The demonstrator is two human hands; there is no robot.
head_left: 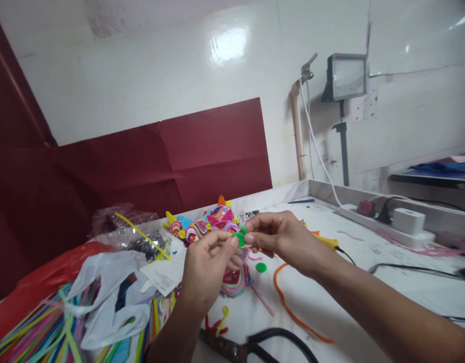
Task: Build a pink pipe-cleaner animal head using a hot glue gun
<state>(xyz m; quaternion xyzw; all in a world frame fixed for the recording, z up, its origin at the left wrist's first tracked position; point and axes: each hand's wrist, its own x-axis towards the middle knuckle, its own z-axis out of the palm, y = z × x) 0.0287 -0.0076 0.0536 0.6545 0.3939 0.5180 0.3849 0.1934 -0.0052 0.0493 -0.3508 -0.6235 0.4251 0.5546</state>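
Observation:
Between thumb and fingers, my left hand [211,264] pinches a small green coiled piece [240,239]. My right hand [275,234] grips the upper right edge of the same green piece, so the fingertips of both hands nearly meet. Below them a green disc [261,267] lies flat on the white table. A round multicoloured coiled piece [236,282] sits just under my hands, partly hidden by the left one. Behind the hands are colourful coiled shapes [197,229] in pink, blue, yellow and orange.
Black-handled scissors [281,335] lie at the front, near an orange stem [288,302]. At left are colourful stems [36,333], a white plastic bag [115,302] and a red bag [58,264]. A power strip [391,227] with cables runs along the right edge. A yellow-handled tool [326,240] lies behind my right forearm.

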